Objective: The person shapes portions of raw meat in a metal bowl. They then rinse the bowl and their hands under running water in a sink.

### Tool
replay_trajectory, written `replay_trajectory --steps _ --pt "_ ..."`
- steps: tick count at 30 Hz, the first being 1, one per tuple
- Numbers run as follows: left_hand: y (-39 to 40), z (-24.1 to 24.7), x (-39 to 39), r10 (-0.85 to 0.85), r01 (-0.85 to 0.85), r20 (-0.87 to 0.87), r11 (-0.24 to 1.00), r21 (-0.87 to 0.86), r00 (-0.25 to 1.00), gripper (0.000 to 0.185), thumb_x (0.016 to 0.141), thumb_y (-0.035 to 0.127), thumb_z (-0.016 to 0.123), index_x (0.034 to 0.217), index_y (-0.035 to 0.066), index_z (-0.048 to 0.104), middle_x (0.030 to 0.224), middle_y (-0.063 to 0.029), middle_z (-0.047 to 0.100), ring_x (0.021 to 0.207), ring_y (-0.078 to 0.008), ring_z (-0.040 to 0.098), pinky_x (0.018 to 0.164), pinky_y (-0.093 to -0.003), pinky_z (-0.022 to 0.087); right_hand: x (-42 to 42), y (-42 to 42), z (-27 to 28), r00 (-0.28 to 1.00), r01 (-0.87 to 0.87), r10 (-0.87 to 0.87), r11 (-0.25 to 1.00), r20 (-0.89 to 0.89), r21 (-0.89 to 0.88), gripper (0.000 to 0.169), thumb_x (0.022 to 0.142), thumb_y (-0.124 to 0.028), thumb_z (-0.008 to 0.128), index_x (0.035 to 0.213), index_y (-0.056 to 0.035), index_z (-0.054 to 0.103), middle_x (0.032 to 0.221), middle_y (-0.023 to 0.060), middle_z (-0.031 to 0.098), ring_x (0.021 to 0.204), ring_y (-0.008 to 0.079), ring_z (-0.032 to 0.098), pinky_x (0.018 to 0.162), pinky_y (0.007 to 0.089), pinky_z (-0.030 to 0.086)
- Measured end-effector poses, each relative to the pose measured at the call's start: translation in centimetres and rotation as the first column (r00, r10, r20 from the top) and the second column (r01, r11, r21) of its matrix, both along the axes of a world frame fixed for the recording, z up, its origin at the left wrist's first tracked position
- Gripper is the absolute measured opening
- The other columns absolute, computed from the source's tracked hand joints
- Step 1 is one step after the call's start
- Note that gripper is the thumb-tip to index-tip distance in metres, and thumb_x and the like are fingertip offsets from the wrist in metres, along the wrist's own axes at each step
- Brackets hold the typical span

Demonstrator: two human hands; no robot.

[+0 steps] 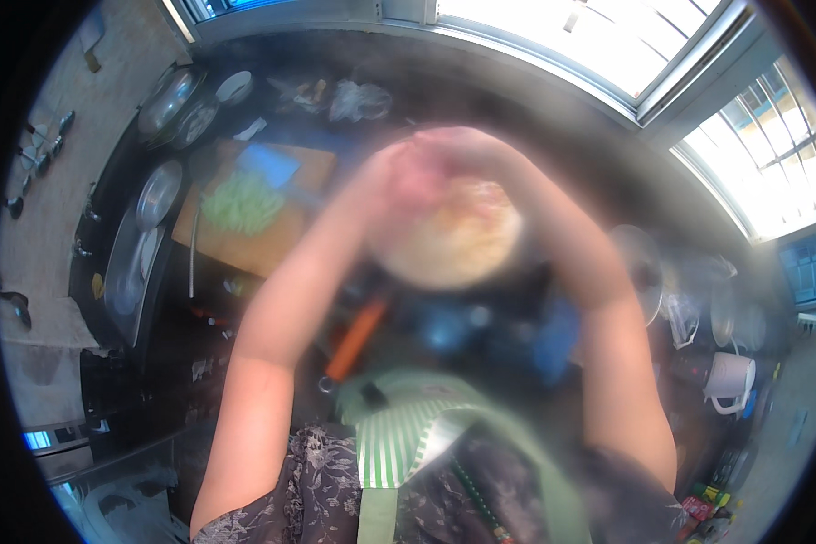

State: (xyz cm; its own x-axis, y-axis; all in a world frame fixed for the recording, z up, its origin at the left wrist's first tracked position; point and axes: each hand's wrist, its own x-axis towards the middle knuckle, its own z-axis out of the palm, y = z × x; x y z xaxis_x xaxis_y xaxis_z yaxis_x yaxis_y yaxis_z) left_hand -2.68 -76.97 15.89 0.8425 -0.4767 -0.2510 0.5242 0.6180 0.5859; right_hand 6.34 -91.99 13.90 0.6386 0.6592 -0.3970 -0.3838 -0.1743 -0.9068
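Observation:
Both my hands are raised close together over the far side of a round pan. My left hand [411, 177] and my right hand [459, 146] are badly blurred by haze or steam. Their fingers overlap, and whatever might be between them is hidden. Below them a pale yellowish food [459, 238] fills the round vessel, with some pinkish or orange bits near the top. An orange handle [357, 340] with a metal ring end points toward me at the lower left of the pan. Whether it belongs to that pan cannot be made out.
On the left, a wooden cutting board [319, 163] bears chopped green vegetable [241, 204] and a blue item [270, 165]. Beyond it lies a sink with a metal bowl [158, 195]. A glass lid [642, 272] and a white kettle [731, 374] stand at right. Windows line the back.

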Motion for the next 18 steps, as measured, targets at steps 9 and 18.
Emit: replay_trajectory --steps 9,18 --pt "0.6 0.2 0.8 -0.210 0.204 0.014 0.963 0.176 0.978 0.026 0.074 0.004 0.050 0.099 -0.005 0.054 0.090 -0.0138 0.061 0.078 -0.0193 0.062 0.071 -0.0313 0.052 -2.7 -2.3 1.1 0.962 0.130 -0.041 0.939 0.271 -0.318 0.028 0.077 -0.009 0.064 0.103 0.0012 0.058 0.088 0.0091 0.061 0.068 0.0141 0.058 0.063 0.0242 0.048" --pt "0.0 1.8 -1.4 -0.062 0.060 0.017 0.994 0.089 0.998 0.032 0.071 0.000 0.051 0.103 -0.004 0.052 0.092 -0.0140 0.060 0.078 -0.0204 0.062 0.072 -0.0321 0.052 -3.9 -3.9 -1.5 0.978 0.192 -0.187 0.980 0.094 -0.045 0.015 0.078 -0.007 0.062 0.088 0.0038 0.063 0.078 0.0112 0.062 0.062 0.0138 0.058 0.058 0.0249 0.048"
